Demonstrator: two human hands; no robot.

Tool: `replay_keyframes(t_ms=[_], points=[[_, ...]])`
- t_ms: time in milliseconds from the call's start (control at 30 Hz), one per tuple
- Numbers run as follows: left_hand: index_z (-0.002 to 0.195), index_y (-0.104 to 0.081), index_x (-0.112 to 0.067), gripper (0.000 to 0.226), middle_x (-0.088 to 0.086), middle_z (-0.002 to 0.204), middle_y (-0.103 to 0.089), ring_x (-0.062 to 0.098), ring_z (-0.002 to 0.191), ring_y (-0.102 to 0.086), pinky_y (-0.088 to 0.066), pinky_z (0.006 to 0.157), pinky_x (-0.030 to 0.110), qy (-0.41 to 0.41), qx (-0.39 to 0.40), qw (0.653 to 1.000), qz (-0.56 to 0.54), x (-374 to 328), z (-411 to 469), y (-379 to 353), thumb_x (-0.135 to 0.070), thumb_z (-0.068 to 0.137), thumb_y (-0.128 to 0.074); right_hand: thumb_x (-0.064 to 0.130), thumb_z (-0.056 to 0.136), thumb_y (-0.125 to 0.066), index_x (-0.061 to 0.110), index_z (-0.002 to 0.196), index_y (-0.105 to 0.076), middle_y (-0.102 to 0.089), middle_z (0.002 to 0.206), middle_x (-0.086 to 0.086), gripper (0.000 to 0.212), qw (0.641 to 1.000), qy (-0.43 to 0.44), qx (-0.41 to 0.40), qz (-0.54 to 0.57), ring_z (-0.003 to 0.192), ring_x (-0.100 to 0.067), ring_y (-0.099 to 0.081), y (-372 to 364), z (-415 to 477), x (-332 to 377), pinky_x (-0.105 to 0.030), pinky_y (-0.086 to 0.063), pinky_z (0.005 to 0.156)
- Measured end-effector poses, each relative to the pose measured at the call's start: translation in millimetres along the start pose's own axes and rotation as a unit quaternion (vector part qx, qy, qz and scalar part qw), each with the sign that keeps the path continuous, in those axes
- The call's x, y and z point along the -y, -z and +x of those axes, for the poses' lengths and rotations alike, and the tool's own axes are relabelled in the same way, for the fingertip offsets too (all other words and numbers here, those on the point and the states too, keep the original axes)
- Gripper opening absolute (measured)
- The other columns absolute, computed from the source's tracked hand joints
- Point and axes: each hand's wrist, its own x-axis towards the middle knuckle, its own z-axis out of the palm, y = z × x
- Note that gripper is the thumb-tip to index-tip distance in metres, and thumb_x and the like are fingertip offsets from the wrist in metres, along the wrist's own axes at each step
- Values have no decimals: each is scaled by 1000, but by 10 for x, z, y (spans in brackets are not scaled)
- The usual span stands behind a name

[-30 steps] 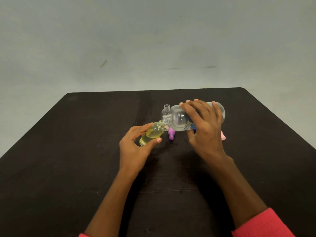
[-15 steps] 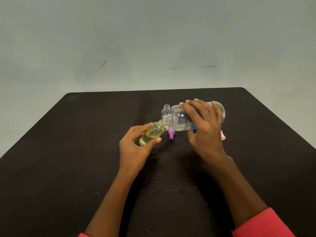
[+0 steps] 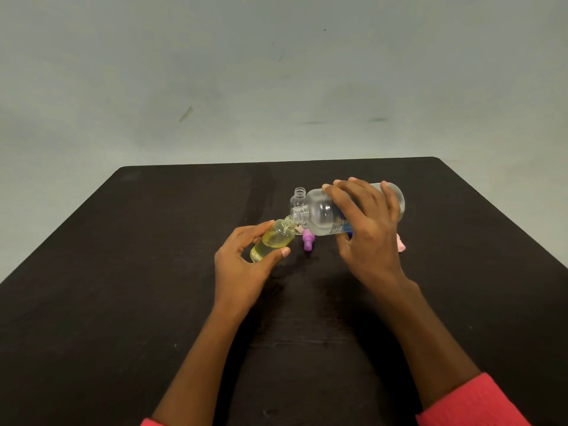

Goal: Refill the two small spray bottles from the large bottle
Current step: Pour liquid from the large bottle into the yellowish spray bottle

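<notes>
I'm looking down from a head cam at a dark table (image 3: pixel 123 272) against a pale grey-green wall (image 3: pixel 215 72). Two bare forearms reach in from the bottom edge, w/ red sleeve cuffs (image 3: pixel 473 404) showing at the corners.

The right hand (image 3: pixel 365 232) is wrapped over the big clear bottle (image 3: pixel 322 216), fingers across the top, thumb underneath. The bottle is tipped nearly onto its side, neck pointing left and a bit down. It has a label w/ blue print, too small for me to read.

The left hand (image 3: pixel 242 265) holds a small bottle (image 3: pixel 272 239) between thumb and fingers, tilted so its open mouth points up-right. It's about half full of pale yellow liquid. Its mouth sits right at the big bottle's neck; touching or just under, I can't tell.

Behind the two necks a second small clear bottle (image 3: pixel 298 196) stands upright on the table, uncapped, looks empty.

A purple spray cap (image 3: pixel 308 241) lies on the table just beneath the big bottle. A pink object (image 3: pixel 401 244), mostly hidden behind the right hand, lies on the table to the right.
</notes>
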Motion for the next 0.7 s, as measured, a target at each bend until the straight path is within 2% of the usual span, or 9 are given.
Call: replay_keyframes(t_ms=[500,700], points=[[107,-71,-23,45,-5,104,-70,2,99,-65,-47,86,11,5,0,1000,-3,-18,1,1,-6,67,-83,-11,59,-70,21,129,-48,-59,127,-4,81,1000,-1,3,3,127,-21,-45,1,4,2,-45,-17,115],[107,-71,-23,45,-6,104,-70,3,99,-65,-47,86,12,5,3,1000,-1,-25,-3,3,-6,68,-83,-11,59,-70,21,130,-49,-58,128,-4,80,1000,-1,7,1,127,-21,-44,7,2,2,-42,-13,116]])
